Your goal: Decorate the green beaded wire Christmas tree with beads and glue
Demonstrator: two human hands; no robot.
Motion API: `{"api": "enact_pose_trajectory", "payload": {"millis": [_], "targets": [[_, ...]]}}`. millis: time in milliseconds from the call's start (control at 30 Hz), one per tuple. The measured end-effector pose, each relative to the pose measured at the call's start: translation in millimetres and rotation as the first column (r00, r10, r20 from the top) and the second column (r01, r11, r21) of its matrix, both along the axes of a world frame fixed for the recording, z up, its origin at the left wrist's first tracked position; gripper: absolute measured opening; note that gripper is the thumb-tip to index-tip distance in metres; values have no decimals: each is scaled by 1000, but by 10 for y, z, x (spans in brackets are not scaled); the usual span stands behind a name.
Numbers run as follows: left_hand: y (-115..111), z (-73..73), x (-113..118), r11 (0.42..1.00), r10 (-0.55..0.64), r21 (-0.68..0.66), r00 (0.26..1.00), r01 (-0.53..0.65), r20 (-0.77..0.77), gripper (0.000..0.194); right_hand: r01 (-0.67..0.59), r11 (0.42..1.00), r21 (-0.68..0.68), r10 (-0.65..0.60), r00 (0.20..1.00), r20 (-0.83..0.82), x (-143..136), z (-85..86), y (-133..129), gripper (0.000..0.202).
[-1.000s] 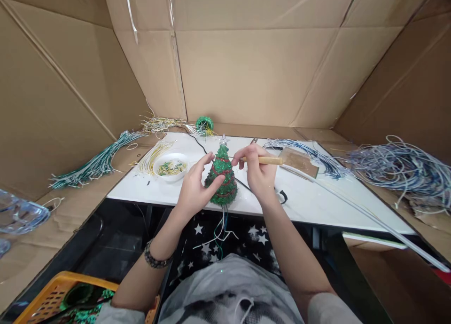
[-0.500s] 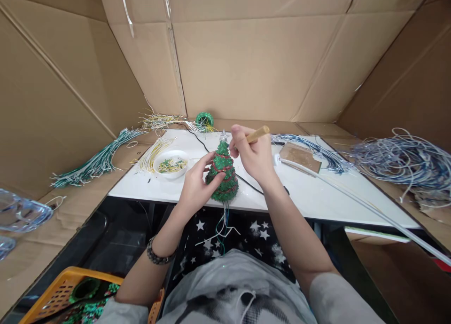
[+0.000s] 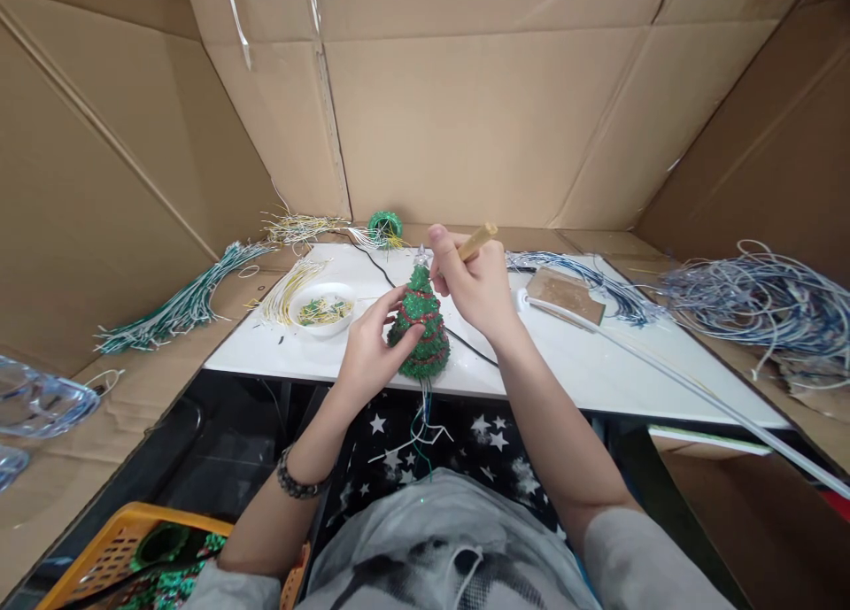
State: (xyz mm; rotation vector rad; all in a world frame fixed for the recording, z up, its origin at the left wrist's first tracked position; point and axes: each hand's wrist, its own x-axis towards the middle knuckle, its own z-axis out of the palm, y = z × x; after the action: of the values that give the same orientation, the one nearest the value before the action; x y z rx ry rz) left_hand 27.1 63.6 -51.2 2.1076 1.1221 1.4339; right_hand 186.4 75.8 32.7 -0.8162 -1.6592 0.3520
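A small green tinsel tree (image 3: 423, 313) with red bands stands tilted at the front of the white board, a clear star (image 3: 421, 256) on its top. My left hand (image 3: 378, 340) grips the tree's left side, thumb across its front. In my right hand (image 3: 468, 278) is a tool with a wooden handle (image 3: 479, 240); its tip is close to the tree's upper right side and too small to make out. Thin wires (image 3: 425, 424) hang from the tree's base over the board's front edge.
A white bowl (image 3: 323, 311) of short wire pieces lies left on the white board (image 3: 637, 371). A glue-stained pad (image 3: 564, 296) sits at the right. Wire bundles (image 3: 763, 305) flank both sides. An orange basket (image 3: 106, 557) is at lower left; cardboard walls surround the board.
My right hand has shifted slightly left and its wooden handle is more upright. The hanging wires have moved a little. My left hand keeps its hold on the tree.
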Motion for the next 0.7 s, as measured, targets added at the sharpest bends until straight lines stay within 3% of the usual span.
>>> {"api": "enact_pose_trajectory", "payload": {"millis": [333, 700], "targets": [[2, -27, 1, 999, -6, 35, 1000, 6, 0, 50, -9, 993, 119, 8, 1000, 7, 61, -192, -66, 61], [-10, -1, 6, 1000, -14, 16, 1000, 14, 14, 48, 7, 999, 33, -7, 1000, 11, 32, -90, -35, 67]]}}
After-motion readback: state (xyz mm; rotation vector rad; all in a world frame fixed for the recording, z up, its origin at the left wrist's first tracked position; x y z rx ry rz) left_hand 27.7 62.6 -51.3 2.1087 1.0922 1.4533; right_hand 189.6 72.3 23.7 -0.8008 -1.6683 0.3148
